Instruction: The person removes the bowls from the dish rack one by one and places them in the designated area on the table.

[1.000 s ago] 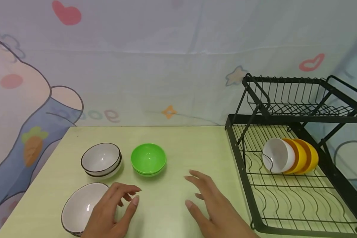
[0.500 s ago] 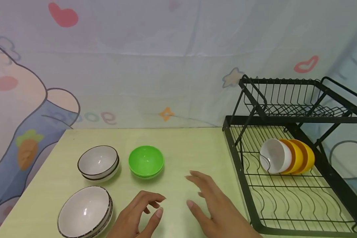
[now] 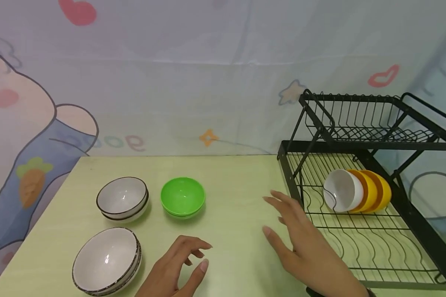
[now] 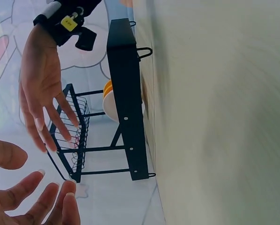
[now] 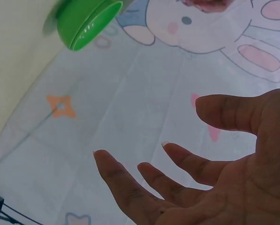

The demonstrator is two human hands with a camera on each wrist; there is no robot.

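My left hand (image 3: 176,266) hovers over the near middle of the table, fingers relaxed and holding nothing. To its left stands a stack of larger white bowls (image 3: 105,260) with dark patterned rims. Behind that sits a stack of smaller white bowls (image 3: 122,198) with black rims. Green bowls (image 3: 183,197), stacked, stand beyond both hands near the table's middle. My right hand (image 3: 301,241) is held beside the black dish rack (image 3: 295,185), fingers spread loosely with nothing between them. On the rack's lower tier a white bowl (image 3: 342,190) and yellow bowls (image 3: 380,192) rest on their sides, nested together.
The dish rack's upper tier (image 3: 379,145) overhangs the back of its lower tier. A printed cloth (image 3: 208,82) hangs behind the pale yellow table (image 3: 238,177). The rack's near frame bar (image 3: 405,284) runs along the front right.
My left hand has moved right, away from the larger white bowls, which now show fully. My right hand has shifted right and slightly forward, towards the rack. The bowls stay in place.
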